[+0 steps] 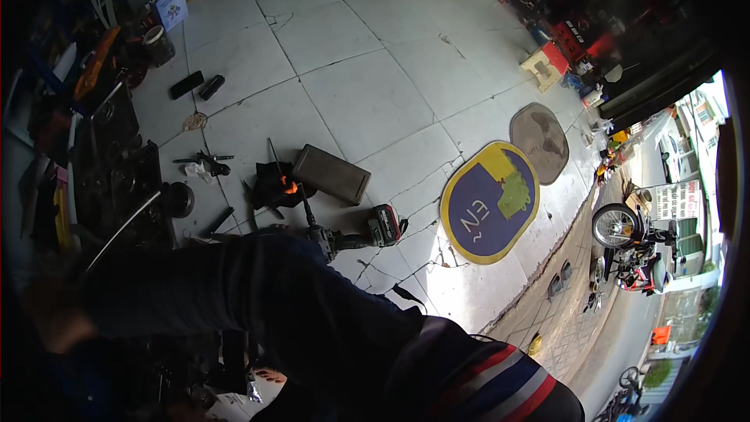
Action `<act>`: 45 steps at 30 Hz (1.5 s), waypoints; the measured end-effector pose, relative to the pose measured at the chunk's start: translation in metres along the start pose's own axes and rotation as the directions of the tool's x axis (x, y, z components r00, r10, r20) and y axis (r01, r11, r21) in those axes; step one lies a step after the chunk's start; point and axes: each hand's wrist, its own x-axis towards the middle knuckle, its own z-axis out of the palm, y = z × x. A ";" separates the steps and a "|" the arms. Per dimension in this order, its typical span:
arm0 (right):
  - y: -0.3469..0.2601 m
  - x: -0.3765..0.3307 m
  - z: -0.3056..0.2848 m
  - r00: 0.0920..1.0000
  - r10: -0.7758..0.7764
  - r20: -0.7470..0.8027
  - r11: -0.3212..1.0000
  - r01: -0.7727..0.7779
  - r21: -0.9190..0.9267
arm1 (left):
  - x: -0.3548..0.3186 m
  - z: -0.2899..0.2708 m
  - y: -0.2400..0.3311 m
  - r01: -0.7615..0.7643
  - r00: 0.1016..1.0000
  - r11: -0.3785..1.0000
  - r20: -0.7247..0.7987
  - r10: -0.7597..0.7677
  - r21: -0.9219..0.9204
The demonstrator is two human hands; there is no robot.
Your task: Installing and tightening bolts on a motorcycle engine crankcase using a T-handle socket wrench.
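Note:
My right arm, in a dark sleeve with red, white and blue stripes at the shoulder, stretches across the lower picture to the left. At its end my right hand (61, 322) is smeared and in shadow, so its fingers and anything in them cannot be made out. It is nearest to dark mechanical parts (117, 180) and a thin pale cable or rod (125, 228). Beyond the sleeve lies a cordless power tool (340, 242) with its battery (384, 225). My left hand does not show clearly; a small patch of skin below the sleeve cannot be identified.
A dark rectangular box (332, 174) and a black cloth (275, 185) lie on the tiled floor (351, 94). Farther left are two small black objects (186, 85) and a can (158, 45). Mats (486, 211) lie to the right; outside stands a motorcycle (625, 238).

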 end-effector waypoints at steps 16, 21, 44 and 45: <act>-0.089 -0.078 -0.146 0.650 0.688 0.323 0.584 -0.232 -0.778 | 0.156 -0.054 0.031 0.612 0.766 0.779 0.349 -0.540 -0.137; -0.118 -0.033 -0.189 0.328 0.870 -0.367 -0.071 -0.654 -0.753 | 0.119 -0.087 0.037 0.714 0.634 0.699 0.386 -0.670 0.043; -0.098 -0.165 -0.169 -0.514 0.835 -0.197 -0.529 -0.654 -0.540 | 0.138 -0.135 0.028 0.889 0.294 0.250 0.059 -0.954 -0.384; -0.098 -0.166 -0.160 -0.550 0.815 -0.181 -0.539 -0.608 -0.582 | 0.133 -0.142 0.030 0.887 0.200 0.153 0.064 -0.978 -0.435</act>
